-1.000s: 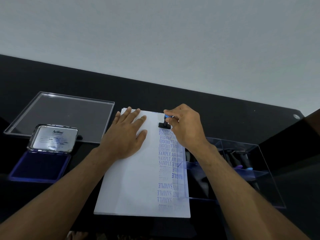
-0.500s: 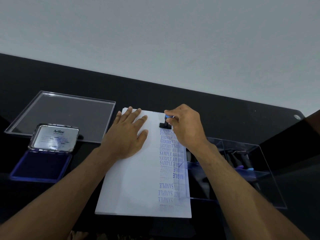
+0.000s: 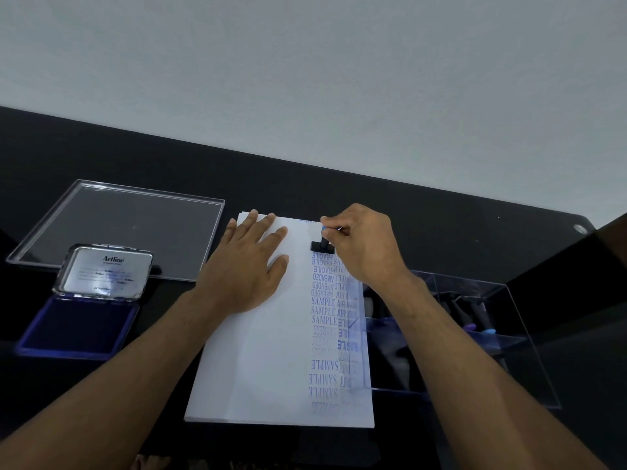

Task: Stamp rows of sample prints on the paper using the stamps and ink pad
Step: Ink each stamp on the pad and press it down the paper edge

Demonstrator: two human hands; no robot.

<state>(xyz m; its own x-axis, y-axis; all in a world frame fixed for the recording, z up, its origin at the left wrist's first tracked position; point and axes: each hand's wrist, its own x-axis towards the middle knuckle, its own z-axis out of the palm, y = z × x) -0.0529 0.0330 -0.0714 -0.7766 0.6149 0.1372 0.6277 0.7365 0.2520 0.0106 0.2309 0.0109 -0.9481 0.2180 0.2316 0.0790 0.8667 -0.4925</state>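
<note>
A white paper stack (image 3: 271, 361) lies in the middle of the black table, with columns of blue prints such as SAMPLE and FRAGILE down its right side. My right hand (image 3: 363, 245) pinches the blue handle of a small black stamp (image 3: 320, 245), whose base sits on the paper near the far edge, just above the top print. My left hand (image 3: 251, 266) lies flat on the paper's upper left, fingers spread. The open blue ink pad (image 3: 79, 323) with its silver lid raised sits at the left.
A clear acrylic lid (image 3: 118, 225) lies flat behind the ink pad. At the right a clear acrylic box (image 3: 475, 334) holds several more stamps and overlaps the paper's right edge. The table's far edge meets a grey wall.
Nearly nothing has changed: the stamp stays on the same spot at the top of the print column and both hands hold their places.
</note>
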